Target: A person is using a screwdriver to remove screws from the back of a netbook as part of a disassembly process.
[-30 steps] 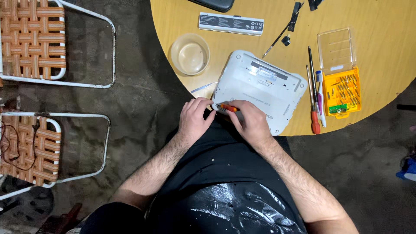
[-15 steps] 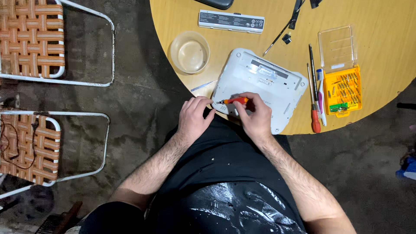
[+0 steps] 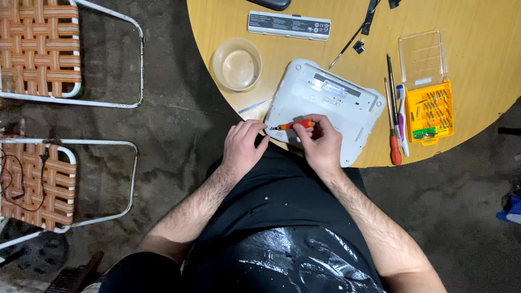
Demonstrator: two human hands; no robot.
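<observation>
A white laptop (image 3: 325,103) lies bottom side up at the near edge of a round yellow table (image 3: 477,32). My right hand (image 3: 320,142) grips a small orange screwdriver (image 3: 296,125), its tip pointing left at the laptop's near left corner. My left hand (image 3: 243,142) rests at that same corner, fingertips touching the laptop's edge right by the screwdriver tip.
On the table: a clear round bowl (image 3: 236,63), a long grey battery pack (image 3: 289,25), an open yellow bit case (image 3: 429,111) with clear lid, two long screwdrivers (image 3: 393,114), a black strip (image 3: 371,13). Two woven folding chairs (image 3: 40,49) stand on the left.
The screwdriver has shifted slightly in my right hand's fingers at the laptop's corner; my left hand stays at the corner. Nothing else moved.
</observation>
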